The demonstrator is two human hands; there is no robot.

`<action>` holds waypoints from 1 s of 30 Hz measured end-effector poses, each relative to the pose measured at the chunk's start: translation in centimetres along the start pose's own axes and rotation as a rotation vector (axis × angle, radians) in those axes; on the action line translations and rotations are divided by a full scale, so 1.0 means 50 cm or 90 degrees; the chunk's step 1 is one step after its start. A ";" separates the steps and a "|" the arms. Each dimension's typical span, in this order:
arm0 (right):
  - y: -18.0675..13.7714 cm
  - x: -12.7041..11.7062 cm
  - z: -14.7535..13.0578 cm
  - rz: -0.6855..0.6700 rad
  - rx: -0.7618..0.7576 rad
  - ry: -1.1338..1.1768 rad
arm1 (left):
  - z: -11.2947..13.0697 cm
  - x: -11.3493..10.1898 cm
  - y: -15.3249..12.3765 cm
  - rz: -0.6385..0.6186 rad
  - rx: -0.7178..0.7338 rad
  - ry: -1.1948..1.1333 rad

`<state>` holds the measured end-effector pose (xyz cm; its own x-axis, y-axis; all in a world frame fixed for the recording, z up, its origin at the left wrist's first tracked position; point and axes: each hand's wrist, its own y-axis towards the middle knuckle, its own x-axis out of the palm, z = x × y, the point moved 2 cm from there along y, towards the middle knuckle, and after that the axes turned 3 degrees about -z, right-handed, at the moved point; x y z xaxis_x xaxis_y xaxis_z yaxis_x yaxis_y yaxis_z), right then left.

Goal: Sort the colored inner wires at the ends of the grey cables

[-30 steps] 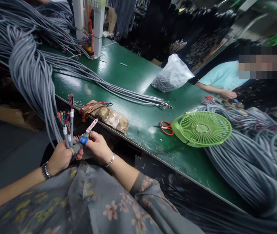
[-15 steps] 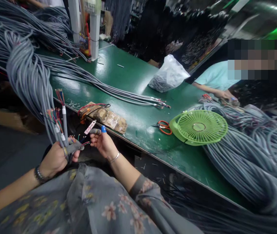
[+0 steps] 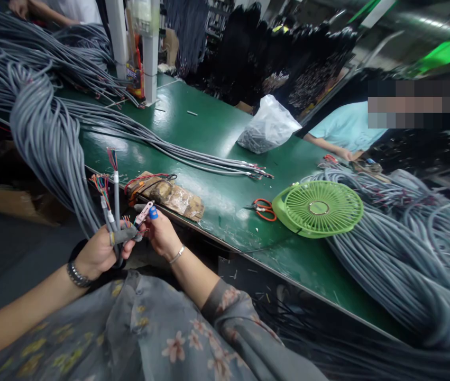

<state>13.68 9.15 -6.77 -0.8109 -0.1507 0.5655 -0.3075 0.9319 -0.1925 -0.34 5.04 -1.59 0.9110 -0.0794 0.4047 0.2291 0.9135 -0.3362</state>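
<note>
My left hand (image 3: 100,253) is closed around a few grey cables (image 3: 116,201) whose stripped ends show coloured wires pointing up. My right hand (image 3: 162,233) is pinched on a small pink-handled tool (image 3: 144,212) held against the cable end at my left fingers; its fingertip wears a blue cap. Both hands hover just off the near edge of the green table (image 3: 217,127), above my lap.
A thick bundle of grey cables (image 3: 46,137) hangs off the table at left, another heap (image 3: 407,254) lies right. On the table are a brown taped block (image 3: 169,193), orange scissors (image 3: 263,208), a green fan (image 3: 318,207) and a plastic bag (image 3: 268,127). A person in a light-blue shirt (image 3: 347,132) works opposite.
My right hand drew away from the cable end, then came back against it with the pink tool. The left hand kept its grip on the cables.
</note>
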 end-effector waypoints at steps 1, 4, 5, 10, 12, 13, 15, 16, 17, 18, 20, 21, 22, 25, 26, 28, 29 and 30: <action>0.001 0.000 0.000 -0.006 -0.002 -0.006 | 0.001 0.001 0.000 0.000 0.001 -0.004; 0.005 -0.006 -0.005 0.056 -0.065 -0.044 | 0.003 0.005 -0.002 0.009 -0.002 -0.009; 0.005 -0.008 -0.006 0.080 -0.081 -0.056 | 0.004 0.006 -0.003 0.014 -0.005 -0.007; 0.012 0.006 -0.010 0.052 0.014 0.010 | 0.003 0.011 -0.001 0.026 -0.024 0.017; 0.014 0.015 -0.015 0.038 0.046 0.064 | 0.000 0.011 0.004 0.018 -0.019 0.031; 0.015 0.019 -0.018 0.042 0.046 0.084 | -0.001 0.011 0.006 0.013 -0.016 0.036; 0.016 0.025 -0.023 0.061 0.032 0.109 | -0.004 0.011 0.010 0.004 -0.013 0.045; 0.016 0.027 -0.024 0.070 0.027 0.115 | -0.005 0.011 0.011 0.001 -0.014 0.047; 0.015 0.029 -0.025 0.078 0.027 0.118 | -0.006 0.011 0.011 0.000 -0.016 0.048; 0.015 0.030 -0.025 0.081 0.033 0.119 | -0.006 0.010 0.010 0.000 -0.017 0.048; 0.013 0.029 -0.025 0.075 0.058 0.119 | -0.005 0.010 0.007 0.009 -0.014 0.044; 0.011 0.028 -0.025 0.068 0.076 0.120 | -0.004 0.009 0.005 0.018 -0.012 0.041; 0.008 0.026 -0.026 0.058 0.097 0.121 | -0.004 0.007 0.001 0.030 -0.009 0.036; -0.001 0.019 -0.029 0.023 0.152 0.126 | -0.007 0.005 -0.013 0.060 -0.003 0.028; -0.005 0.017 -0.030 0.008 0.163 0.128 | -0.009 0.006 -0.019 0.063 0.002 0.028; -0.011 0.015 -0.031 -0.015 0.166 0.125 | -0.010 0.009 -0.029 0.068 0.023 0.031; -0.013 0.014 -0.030 -0.019 0.155 0.119 | -0.009 0.011 -0.034 0.072 0.036 0.031; -0.014 0.014 -0.029 -0.018 0.138 0.112 | -0.007 0.014 -0.037 0.078 0.050 0.030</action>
<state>14.04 8.87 -5.08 -0.7068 -0.0985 0.7006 -0.4440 0.8327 -0.3309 -0.04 3.15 -0.97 0.9460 0.0173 0.3237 0.0895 0.9459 -0.3120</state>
